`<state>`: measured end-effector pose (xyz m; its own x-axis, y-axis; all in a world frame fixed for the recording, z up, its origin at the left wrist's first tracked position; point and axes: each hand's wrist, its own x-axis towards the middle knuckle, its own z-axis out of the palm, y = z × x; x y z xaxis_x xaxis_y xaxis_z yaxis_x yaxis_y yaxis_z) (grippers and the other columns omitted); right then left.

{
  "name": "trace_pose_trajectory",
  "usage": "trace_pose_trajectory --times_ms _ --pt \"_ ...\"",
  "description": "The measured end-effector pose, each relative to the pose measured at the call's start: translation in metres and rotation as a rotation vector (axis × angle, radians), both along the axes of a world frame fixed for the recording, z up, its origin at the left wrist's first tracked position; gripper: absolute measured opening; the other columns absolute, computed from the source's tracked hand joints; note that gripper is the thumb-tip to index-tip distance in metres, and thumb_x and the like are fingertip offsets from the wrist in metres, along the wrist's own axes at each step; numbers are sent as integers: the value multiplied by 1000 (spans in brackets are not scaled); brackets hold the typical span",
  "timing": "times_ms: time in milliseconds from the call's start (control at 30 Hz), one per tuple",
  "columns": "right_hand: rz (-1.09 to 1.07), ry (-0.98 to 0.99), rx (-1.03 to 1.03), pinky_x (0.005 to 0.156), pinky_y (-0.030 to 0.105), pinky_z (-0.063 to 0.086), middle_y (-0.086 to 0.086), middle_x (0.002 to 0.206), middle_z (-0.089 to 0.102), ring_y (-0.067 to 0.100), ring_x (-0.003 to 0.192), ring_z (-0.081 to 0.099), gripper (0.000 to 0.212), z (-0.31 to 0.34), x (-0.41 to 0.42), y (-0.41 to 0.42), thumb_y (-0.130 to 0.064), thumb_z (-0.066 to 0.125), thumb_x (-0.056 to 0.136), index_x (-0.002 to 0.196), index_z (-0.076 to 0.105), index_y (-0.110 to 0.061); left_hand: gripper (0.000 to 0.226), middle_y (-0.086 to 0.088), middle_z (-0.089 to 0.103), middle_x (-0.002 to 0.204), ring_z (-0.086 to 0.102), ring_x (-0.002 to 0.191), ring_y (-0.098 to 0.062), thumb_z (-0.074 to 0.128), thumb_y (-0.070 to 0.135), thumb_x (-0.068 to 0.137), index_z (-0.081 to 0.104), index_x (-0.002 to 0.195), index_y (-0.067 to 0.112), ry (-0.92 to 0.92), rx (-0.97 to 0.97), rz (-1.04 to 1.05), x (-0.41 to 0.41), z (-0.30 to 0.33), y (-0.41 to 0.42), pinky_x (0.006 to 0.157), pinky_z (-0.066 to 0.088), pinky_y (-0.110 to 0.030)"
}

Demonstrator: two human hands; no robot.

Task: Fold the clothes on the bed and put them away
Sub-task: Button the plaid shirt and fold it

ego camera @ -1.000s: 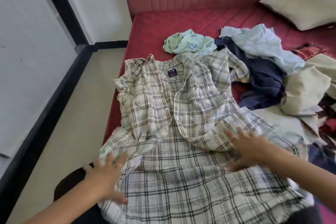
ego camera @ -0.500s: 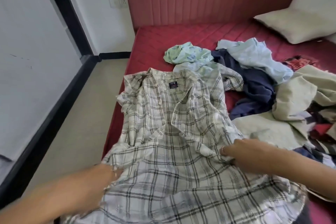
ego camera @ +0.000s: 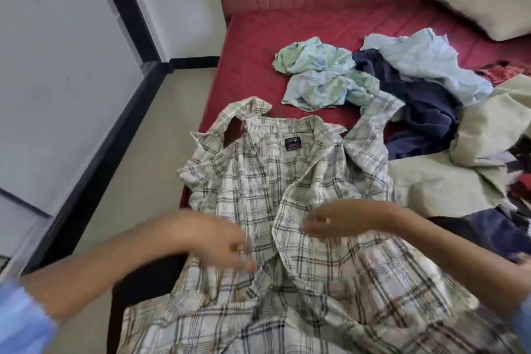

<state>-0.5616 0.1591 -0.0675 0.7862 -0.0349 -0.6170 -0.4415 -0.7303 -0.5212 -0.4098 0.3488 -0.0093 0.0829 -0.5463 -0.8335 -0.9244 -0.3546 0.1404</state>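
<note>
The plaid shirt point(ego camera: 287, 187) lay face up on the near edge of the bed point(ego camera: 258, 34), collar away from the person, front open. The left hand point(ego camera: 218, 241) rested on its left panel, fingers extended. The right hand point(ego camera: 344, 218) rested on the right panel's edge, fingers straight, though blurred. A heap of clothes point(ego camera: 425, 100) lay beyond, right of the shirt, with a pillow point(ego camera: 482, 0) behind.
</note>
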Motion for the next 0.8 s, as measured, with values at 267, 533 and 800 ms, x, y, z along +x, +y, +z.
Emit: trace_pose_trajectory --times_ms 267,533,800 --pt "-1066 -269 323 82 36 55 13 86 61 22 79 61 34 -37 83 -93 -20 53 97 123 53 3 37 -11 65 101 63 81 -21 51 15 97 49 134 9 121 -691 1012 105 -79 -96 77 57 -38" --pt "-1275 -408 212 54 31 45 3 67 51 15 55 46 18 -77 123 -114 -20 57 95 90 54 -3 43 11 55 86 55 57 -10 47 14 100 40 142 21 37 -1023 1153 128 -134 -147 40 41 -16" --pt "-1197 -531 341 77 52 57 24 84 70 38 75 67 18 -81 178 -115 -18 59 93 80 62 -6 41 5 62 108 43 47 -5 53 7 96 56 131 28 95 -977 851 144 -159 -181 35 31 -11"
